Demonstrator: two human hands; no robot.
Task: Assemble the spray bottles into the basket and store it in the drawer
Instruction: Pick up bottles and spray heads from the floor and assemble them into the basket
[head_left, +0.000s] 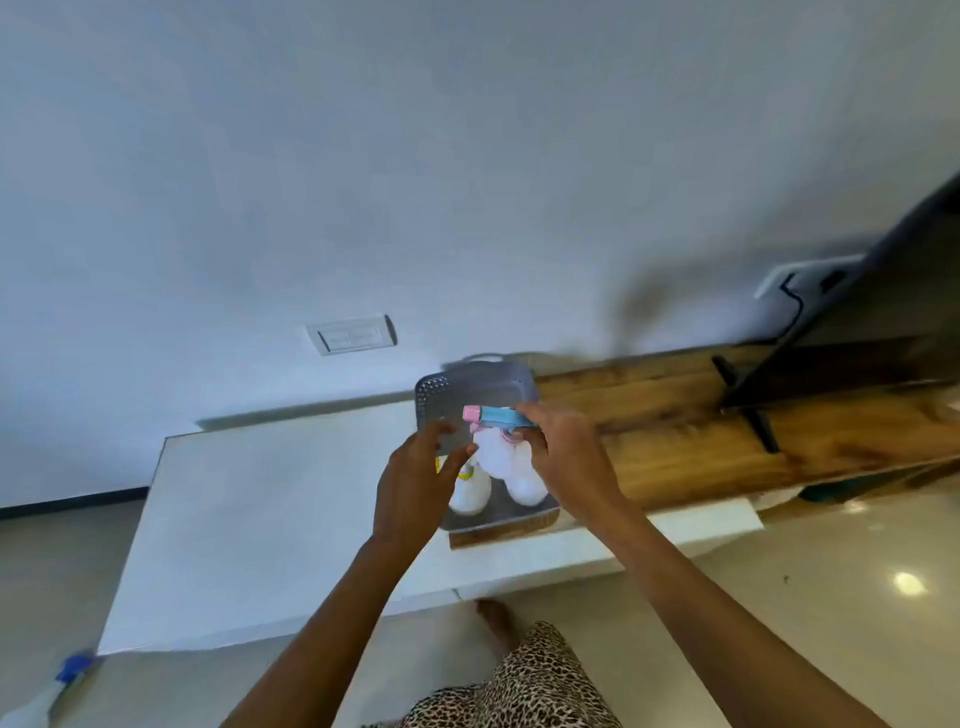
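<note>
A grey perforated basket (470, 387) stands on the low cabinet top, against the wall. Inside it are white spray bottles: one with a yellow collar (470, 491) at the front left, another white bottle (525, 488) at the front right. Above them I hold a white bottle (496, 452) with a blue and pink spray head (498, 415). My right hand (563, 452) grips that spray head from the right. My left hand (415, 483) is at the bottle's left side, fingers pinched near its neck; whether it touches the bottle is unclear.
The white cabinet top (270, 514) stretches to the left, a wooden top (727, 426) to the right with a dark TV stand (753, 410) on it. A blue-capped spray bottle (47, 691) lies on the floor at the lower left. A wall socket (353, 335) sits behind.
</note>
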